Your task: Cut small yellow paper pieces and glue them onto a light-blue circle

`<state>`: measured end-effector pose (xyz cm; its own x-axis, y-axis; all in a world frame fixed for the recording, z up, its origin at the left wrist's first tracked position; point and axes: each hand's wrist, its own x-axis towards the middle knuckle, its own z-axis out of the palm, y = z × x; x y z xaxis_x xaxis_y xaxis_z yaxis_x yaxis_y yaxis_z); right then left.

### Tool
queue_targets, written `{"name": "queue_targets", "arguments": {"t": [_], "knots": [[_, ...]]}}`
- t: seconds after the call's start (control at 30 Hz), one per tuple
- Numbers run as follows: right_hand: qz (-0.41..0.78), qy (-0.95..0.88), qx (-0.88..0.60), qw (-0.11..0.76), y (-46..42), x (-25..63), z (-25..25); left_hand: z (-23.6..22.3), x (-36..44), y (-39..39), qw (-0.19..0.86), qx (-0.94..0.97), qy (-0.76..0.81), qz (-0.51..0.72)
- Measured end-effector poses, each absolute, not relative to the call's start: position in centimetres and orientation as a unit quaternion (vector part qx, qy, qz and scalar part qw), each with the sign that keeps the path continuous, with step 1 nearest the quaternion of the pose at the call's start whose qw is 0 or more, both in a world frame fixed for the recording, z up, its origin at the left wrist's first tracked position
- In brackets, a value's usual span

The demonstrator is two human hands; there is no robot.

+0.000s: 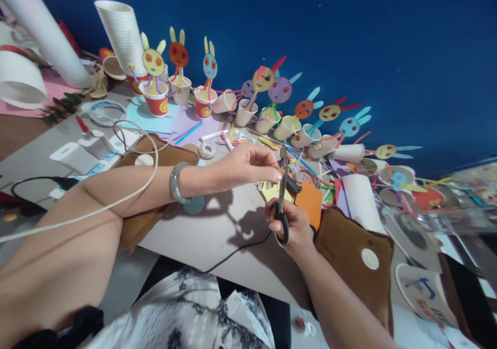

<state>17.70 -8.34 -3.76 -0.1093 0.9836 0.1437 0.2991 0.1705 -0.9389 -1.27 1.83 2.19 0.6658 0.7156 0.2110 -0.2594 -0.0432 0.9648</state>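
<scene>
My right hand (293, 227) grips a pair of scissors (285, 183) by the black handles, with the blades pointing up and away from me. Beside the blades, my left hand (250, 165) is closed in a pinch, thumb against fingers. A small yellowish bit seems to sit at those fingertips, too small to name. Below the hands lie yellow paper (269, 191) and orange paper (310, 201). A black hot-glue-gun-like tool (294, 185) rests behind the scissors, partly hidden, and a black cord (236, 250) runs over the table towards me.
Paper cups with rabbit-faced figures, such as a yellow one (154, 61), line the blue wall. A tall cup stack (120, 33) stands left. A white cable (151, 173) crosses my left arm. Brown cushions (353, 250) flank the work spot, near a power strip (104, 157).
</scene>
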Motion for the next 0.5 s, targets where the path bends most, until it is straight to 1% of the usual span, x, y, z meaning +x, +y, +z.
{"name": "queue_targets", "arguments": {"t": [0.5], "knots": [[0.395, -0.632, -0.51, 0.43, -8.34, 17.68, -3.87, 2.27, -1.31, 1.8, 0.665, 0.62, 0.178, 0.377]]}}
